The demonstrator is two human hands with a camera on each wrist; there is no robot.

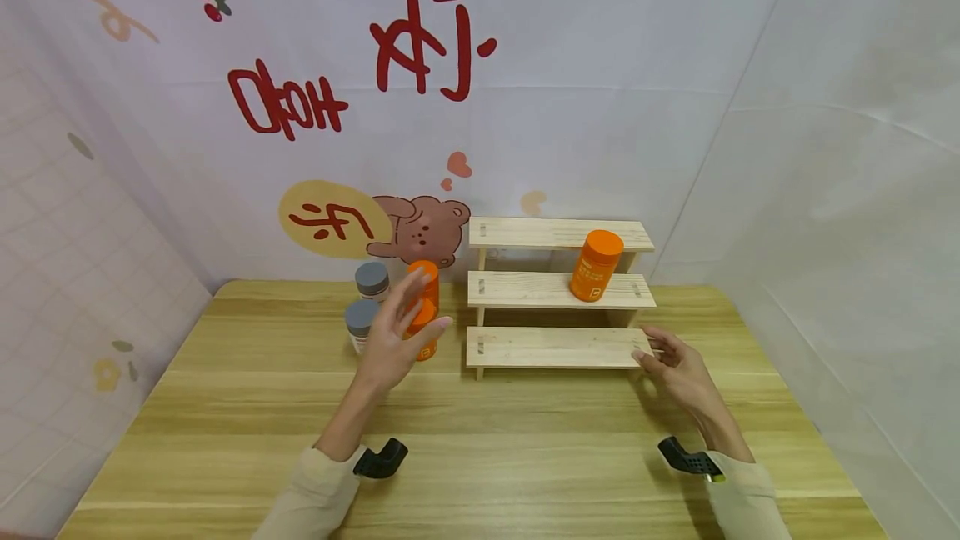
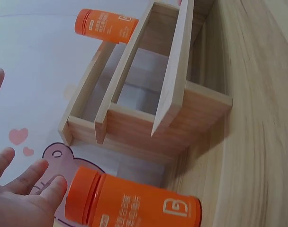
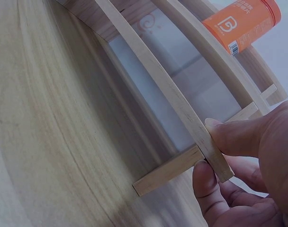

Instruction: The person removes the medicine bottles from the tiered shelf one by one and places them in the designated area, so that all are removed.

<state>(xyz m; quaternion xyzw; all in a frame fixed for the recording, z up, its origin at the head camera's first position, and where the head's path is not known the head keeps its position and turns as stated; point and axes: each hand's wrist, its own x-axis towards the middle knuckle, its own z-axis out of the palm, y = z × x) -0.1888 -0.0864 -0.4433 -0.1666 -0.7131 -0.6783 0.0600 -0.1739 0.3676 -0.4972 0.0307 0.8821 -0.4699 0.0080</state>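
My right hand pinches the right end of the lowest board of a three-tier wooden shelf, thumb on top and fingers beneath in the right wrist view. On the middle tier, toward the right, stands an orange bottle with an orange lid. My left hand hovers with spread fingers in front of two more orange bottles, partly covering them in the head view. In the left wrist view, the fingers are right beside the nearer bottle's lid, not wrapped around it.
Two grey-lidded bottles stand left of the orange ones, one behind the other. The wooden table backs onto a white printed wall cloth, which also runs along both sides.
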